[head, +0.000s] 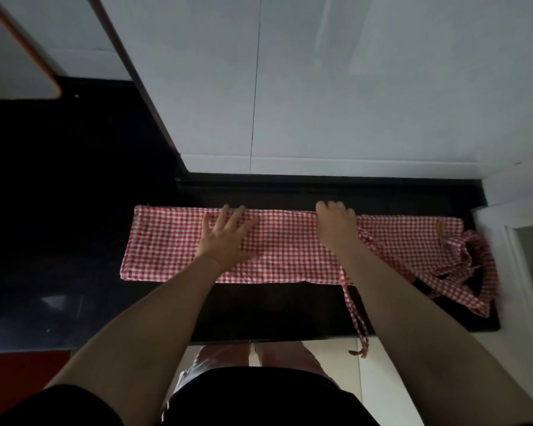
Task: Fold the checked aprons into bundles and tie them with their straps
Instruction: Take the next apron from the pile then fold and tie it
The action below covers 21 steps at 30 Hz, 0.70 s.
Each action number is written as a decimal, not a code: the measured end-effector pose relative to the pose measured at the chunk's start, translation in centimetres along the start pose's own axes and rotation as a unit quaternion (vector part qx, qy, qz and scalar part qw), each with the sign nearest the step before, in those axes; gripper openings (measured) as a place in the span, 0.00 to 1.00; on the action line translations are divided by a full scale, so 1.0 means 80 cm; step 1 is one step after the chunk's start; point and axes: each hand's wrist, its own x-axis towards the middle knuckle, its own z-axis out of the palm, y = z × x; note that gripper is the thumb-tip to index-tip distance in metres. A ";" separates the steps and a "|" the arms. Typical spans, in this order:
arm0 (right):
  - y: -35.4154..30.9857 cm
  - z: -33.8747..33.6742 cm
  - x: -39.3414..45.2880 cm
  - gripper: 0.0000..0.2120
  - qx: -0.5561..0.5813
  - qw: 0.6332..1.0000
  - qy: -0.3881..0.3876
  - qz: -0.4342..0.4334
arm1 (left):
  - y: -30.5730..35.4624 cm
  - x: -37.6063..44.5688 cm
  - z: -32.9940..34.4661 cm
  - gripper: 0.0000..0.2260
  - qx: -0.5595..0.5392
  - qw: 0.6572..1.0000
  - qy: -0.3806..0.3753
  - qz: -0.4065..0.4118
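A red-and-white checked apron (289, 244) is lying folded into a long strip across the dark table (259, 312), in dim light. The left hand (225, 238) is resting flat on it, fingers (223, 214) spread and straight. The right hand (335, 224) is lying at the strip's far edge; its fingers (331, 206) are bending over that edge, and whether they are pinching cloth is hard to tell. One strap (355, 318) is hanging off the near edge. At the right, more straps (471, 272) are lying tangled.
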 end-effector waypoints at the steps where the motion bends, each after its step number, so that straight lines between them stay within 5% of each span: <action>1: 0.005 0.000 -0.007 0.21 -0.005 1.000 0.006 0.020 | -0.009 -0.001 -0.004 0.42 0.002 1.000 -0.004 -0.003; 7: 0.044 0.007 -0.046 0.24 0.029 0.987 0.004 0.161 | 0.007 0.002 -0.047 0.39 0.022 1.000 0.014 -0.002; 10: 0.052 0.006 -0.047 0.21 0.054 0.987 -0.007 0.152 | 0.075 0.004 -0.063 0.30 -0.064 0.994 0.064 0.066; 13: 0.057 0.003 -0.041 0.19 0.073 0.990 -0.045 0.111 | 0.143 0.011 -0.058 0.30 -0.098 0.991 0.015 0.095; 21: 0.142 -0.030 -0.013 0.14 0.024 0.979 -0.195 0.044 | 0.220 0.035 -0.035 0.40 -0.041 0.997 0.003 -0.067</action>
